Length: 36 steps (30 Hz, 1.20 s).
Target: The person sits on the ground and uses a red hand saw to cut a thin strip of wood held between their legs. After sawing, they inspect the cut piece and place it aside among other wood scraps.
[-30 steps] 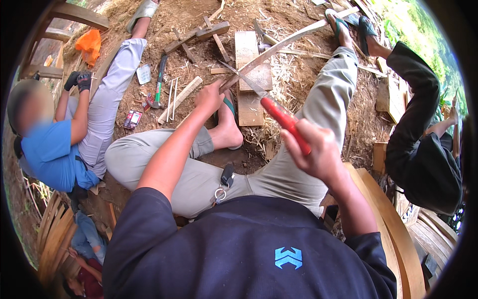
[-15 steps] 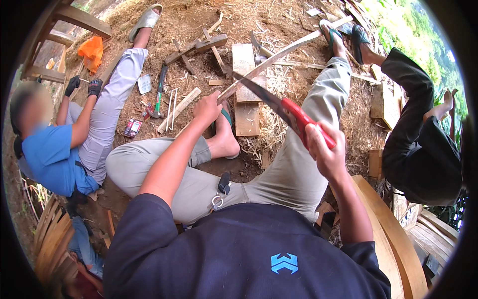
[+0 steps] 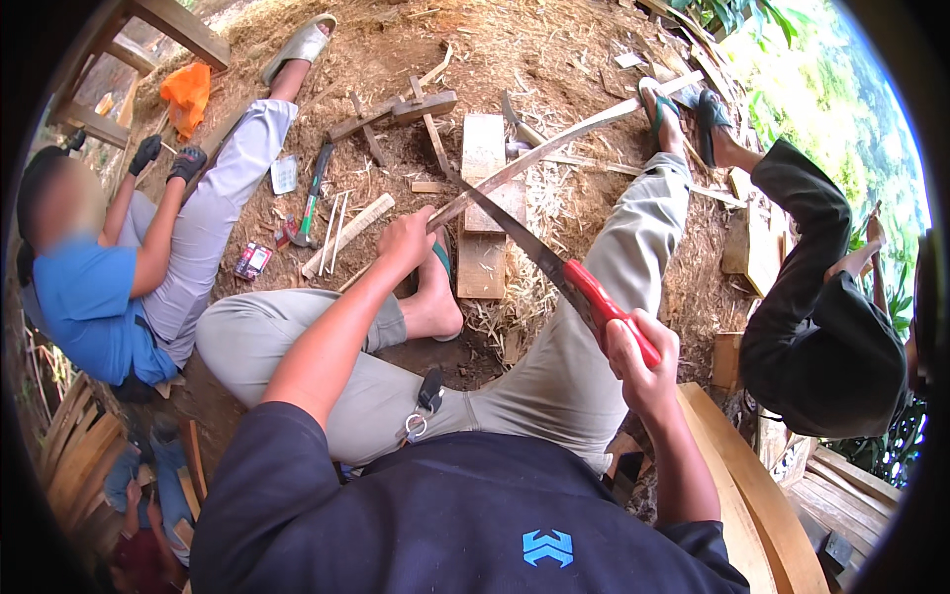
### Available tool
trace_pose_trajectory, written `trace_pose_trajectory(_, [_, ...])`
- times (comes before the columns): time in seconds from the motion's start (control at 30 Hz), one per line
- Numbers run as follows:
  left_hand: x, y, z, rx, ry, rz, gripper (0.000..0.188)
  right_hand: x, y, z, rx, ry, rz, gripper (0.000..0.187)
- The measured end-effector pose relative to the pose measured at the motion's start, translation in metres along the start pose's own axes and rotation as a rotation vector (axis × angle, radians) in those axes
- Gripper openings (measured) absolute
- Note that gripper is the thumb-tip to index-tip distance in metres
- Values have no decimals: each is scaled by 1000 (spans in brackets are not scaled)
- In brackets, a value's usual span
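My left hand (image 3: 406, 241) is closed around a long thin wooden strip (image 3: 584, 129) and presses it down near its close end. The strip slants away to the upper right, crossing a wooden block (image 3: 484, 148); its far end lies by my sandalled right foot (image 3: 665, 121). In my right hand (image 3: 643, 356) is the red handle of a handsaw (image 3: 591, 293). Its dark blade meets the strip just right of my left hand, tip pointing up and left. A second board (image 3: 481, 265) lies nearer me, below the block.
A hammer (image 3: 315, 196), a wooden clamp-like frame (image 3: 424, 107), thin sticks (image 3: 334, 226) and a red packet (image 3: 252, 261) lie on shaving-strewn ground. A gloved co-worker (image 3: 94, 287) sits left, a person in dark clothes (image 3: 826, 337) right. Curved planks (image 3: 752, 495) lie beside my right arm.
My right hand has drawn the saw back toward me, so its handle sits lower. My left hand keeps its hold on the strip. The whole view has shifted slightly.
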State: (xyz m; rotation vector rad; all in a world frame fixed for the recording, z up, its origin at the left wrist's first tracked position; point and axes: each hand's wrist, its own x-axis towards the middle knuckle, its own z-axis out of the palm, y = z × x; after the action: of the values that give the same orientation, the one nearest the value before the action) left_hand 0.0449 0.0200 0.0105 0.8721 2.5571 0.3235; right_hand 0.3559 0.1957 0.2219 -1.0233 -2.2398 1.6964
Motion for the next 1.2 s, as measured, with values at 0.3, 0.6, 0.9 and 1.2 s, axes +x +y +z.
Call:
trace_pose_trajectory(0.3, [0, 1, -2, -18, -40, -16, 39, -8, 4, -7, 56, 8, 24, 32])
trace_pose_trajectory(0.6, [1, -1, 1, -35, -26, -13, 41, -10, -2, -3, 33, -5, -3, 31])
trace_pose_trajectory(0.9, [1, -2, 1, -25, -27, -12, 35, -16, -5, -10, 79, 6, 64, 33])
trace_pose_trajectory(1.2, [-1, -3, -2, -31, -16, 40, 30, -7, -45, -11, -31, -40, 42, 30])
